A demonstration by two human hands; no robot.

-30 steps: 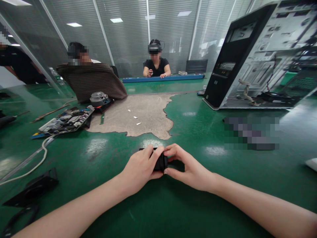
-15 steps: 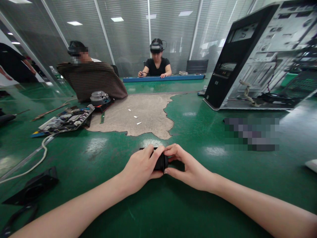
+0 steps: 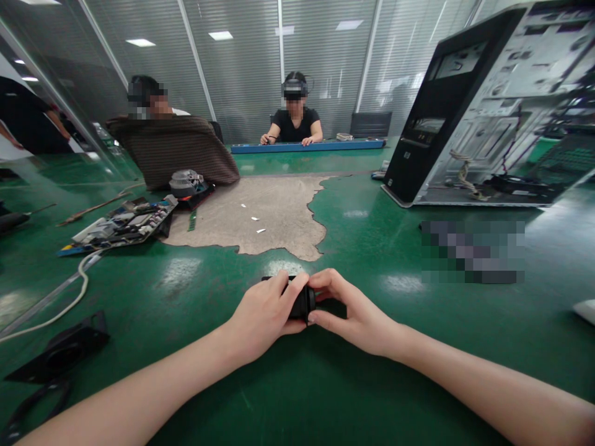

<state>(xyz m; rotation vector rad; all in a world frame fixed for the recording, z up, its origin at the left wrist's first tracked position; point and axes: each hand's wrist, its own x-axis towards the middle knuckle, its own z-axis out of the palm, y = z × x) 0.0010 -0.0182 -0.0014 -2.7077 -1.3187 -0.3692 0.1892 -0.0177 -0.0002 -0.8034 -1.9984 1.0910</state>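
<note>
A small black boxy part with a raised rim sits low over the green tabletop in front of me. My left hand is wrapped over it from the left, fingers across its top and thumb beneath. From the right, my right hand grips the rim end between fingertips and thumb, with a gap inside the curl of the fingers. Much of the part is hidden under my left hand, and its exact kind cannot be made out.
Left lie a circuit board with parts, a cooling fan, a pale cable and a black bracket-like piece. An open computer case stands right. Ahead is a torn brown patch; a co-worker sits beyond.
</note>
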